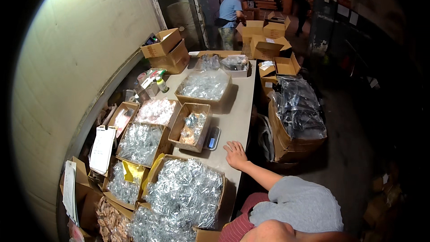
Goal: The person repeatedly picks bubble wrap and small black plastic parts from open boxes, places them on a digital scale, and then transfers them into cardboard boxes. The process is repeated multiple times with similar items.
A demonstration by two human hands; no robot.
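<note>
My right hand (pixel 235 155) rests palm down on the table's right edge with its fingers spread, holding nothing. Its bare forearm comes from a grey sleeve at lower right. Just left of the fingers is a small digital scale (pixel 217 140) with a lit display. Against the scale stands a cardboard box (pixel 178 145) holding small clear bags of metal and tan pieces. Nearer to me, a large box (pixel 223 187) is heaped with clear bags of silvery metal parts. My left hand is not in view.
Behind lie a shallow box (pixel 210 103) of clear bags and a bottle (pixel 161 84). Boxes of bagged parts line the left, beside clipped papers (pixel 102 149). Right of the table stands a carton (pixel 291 150) of black bagged items. A person in blue (pixel 229 11) stands beyond, among open cartons (pixel 264 47).
</note>
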